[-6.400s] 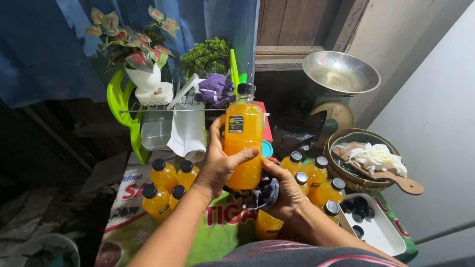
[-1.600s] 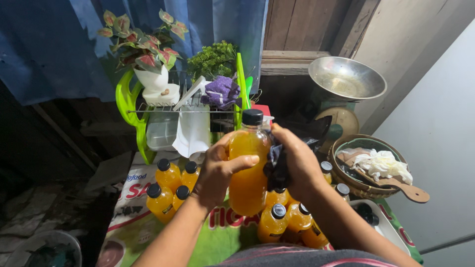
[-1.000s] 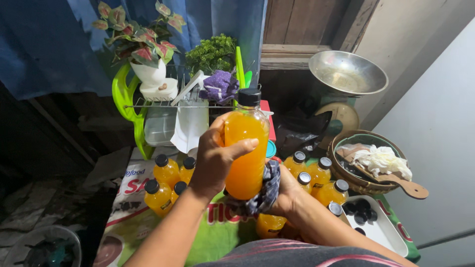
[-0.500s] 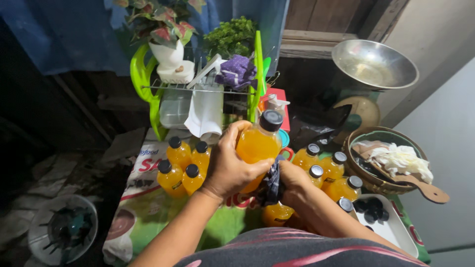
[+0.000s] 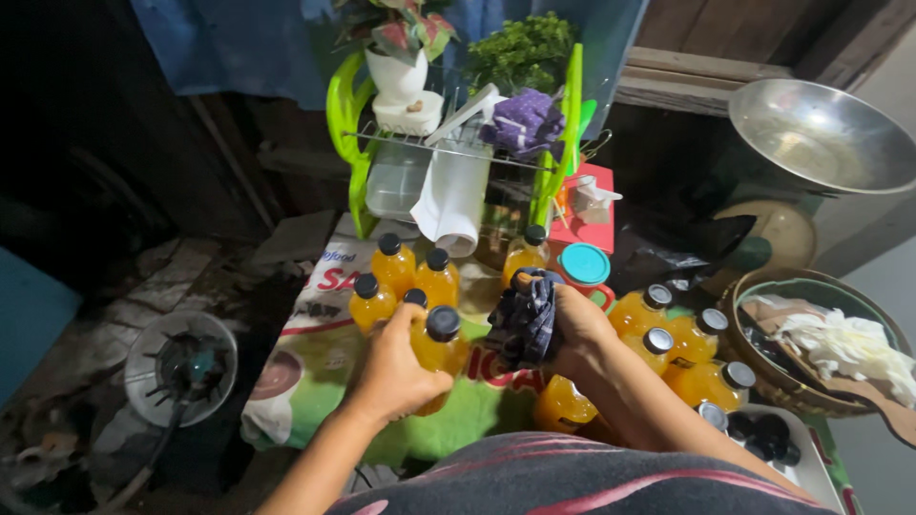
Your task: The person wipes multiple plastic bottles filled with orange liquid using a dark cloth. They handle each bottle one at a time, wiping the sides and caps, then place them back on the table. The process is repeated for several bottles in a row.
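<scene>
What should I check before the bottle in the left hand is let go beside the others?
1. Left hand grips the orange bottle: ok.
2. Its black cap is on: ok.
3. Bottle upright: ok.
4. Bottle resting on the printed cloth: cannot tell, the hand hides its base.
5. Standing bottles not pushed over: ok.
6. Right hand holds the dark checked rag off the bottle: ok.
</scene>
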